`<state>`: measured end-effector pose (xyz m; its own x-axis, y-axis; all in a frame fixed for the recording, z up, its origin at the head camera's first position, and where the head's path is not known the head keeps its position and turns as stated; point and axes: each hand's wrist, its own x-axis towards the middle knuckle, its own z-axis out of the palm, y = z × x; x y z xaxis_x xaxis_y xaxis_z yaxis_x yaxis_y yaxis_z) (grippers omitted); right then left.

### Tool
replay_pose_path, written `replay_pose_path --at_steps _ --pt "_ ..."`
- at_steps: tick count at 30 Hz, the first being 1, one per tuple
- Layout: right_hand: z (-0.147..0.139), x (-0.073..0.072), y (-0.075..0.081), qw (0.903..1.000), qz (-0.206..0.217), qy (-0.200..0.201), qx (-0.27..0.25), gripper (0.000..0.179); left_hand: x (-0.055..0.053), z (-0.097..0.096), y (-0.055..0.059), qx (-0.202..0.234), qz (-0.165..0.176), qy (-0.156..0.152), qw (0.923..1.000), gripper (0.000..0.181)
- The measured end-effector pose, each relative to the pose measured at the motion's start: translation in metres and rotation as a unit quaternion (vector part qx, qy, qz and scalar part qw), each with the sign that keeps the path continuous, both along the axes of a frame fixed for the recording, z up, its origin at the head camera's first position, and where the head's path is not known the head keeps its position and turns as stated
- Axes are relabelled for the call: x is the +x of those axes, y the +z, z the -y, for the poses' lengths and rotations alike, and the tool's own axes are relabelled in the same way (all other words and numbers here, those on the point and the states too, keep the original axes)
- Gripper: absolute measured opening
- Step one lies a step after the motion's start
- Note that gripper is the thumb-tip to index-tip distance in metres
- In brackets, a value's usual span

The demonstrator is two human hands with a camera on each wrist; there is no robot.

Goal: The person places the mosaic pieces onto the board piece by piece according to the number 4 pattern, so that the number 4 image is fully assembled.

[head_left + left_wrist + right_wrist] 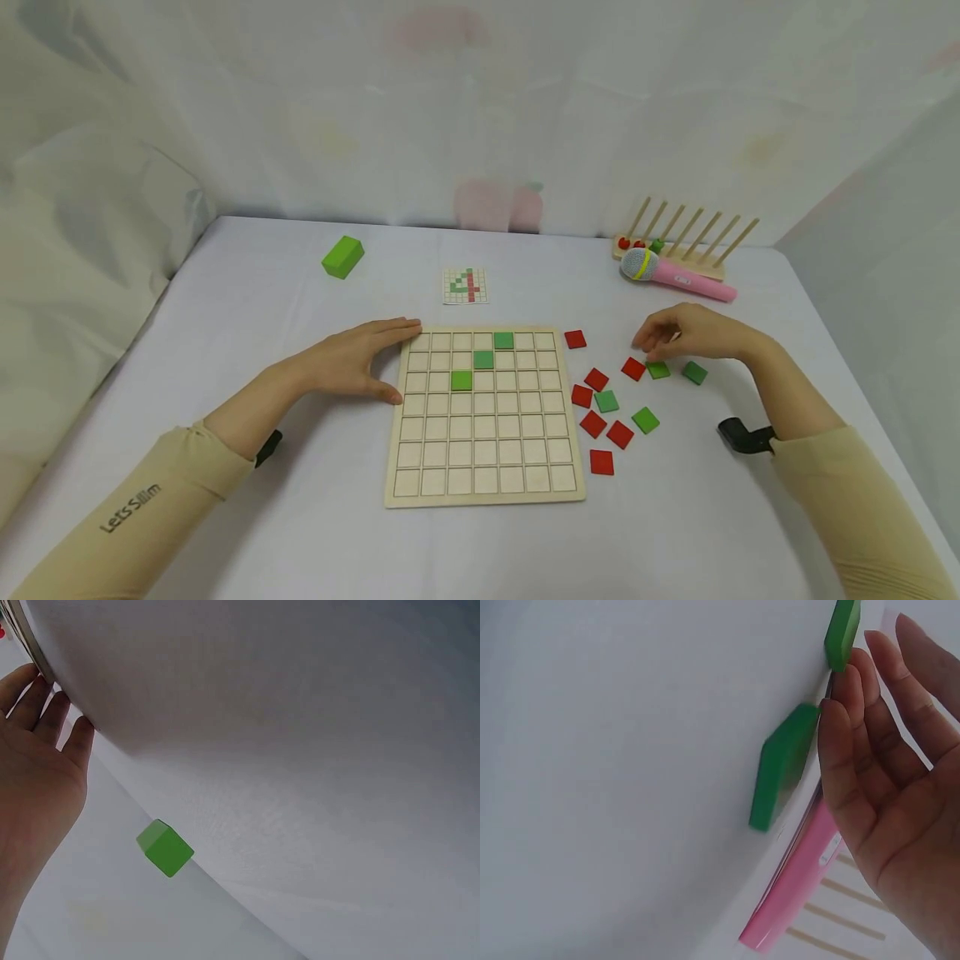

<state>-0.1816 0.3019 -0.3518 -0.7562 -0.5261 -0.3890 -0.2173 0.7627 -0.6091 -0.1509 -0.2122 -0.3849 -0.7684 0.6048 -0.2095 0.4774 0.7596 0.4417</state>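
Note:
A light wooden grid board [486, 498] lies flat, with several green tiles [483, 360] set diagonally in its upper squares. My left hand [360, 358] rests at its upper left edge, fingers straight, thumb on the left side. Over on the right, my right hand [693, 332] hovers low with loosely bent fingers. Its fingertips are right at a light green tile [657, 369], also seen in the right wrist view as a green tile [843, 634]. A darker green tile [694, 372] lies just right of that one. Nearby are scattered red tiles [593, 424].
A small pattern card [465, 286] lies behind the board. Farther left stands a green block [342, 257]. At the back right, a pink microphone [678, 275] lies in front of a wooden peg rack [705, 265]. White cloth walls [315, 125] border the table.

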Motion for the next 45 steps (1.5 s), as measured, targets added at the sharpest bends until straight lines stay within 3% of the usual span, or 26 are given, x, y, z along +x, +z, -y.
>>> replay_pose_path --at_steps 14,27,45 --pt "-0.015 0.002 -0.009 0.9985 0.051 0.001 -0.018 0.030 0.000 -0.001 0.000 0.000 0.003 0.003 1.0000 0.108" --pt "-0.015 0.006 -0.007 0.9988 0.039 0.009 -0.029 0.034 0.001 -0.001 0.003 0.003 0.006 0.003 1.0000 0.107" --pt "-0.010 0.009 -0.007 0.9999 0.006 0.007 0.012 0.031 0.001 -0.001 0.002 0.004 0.000 -0.004 1.0000 0.106"
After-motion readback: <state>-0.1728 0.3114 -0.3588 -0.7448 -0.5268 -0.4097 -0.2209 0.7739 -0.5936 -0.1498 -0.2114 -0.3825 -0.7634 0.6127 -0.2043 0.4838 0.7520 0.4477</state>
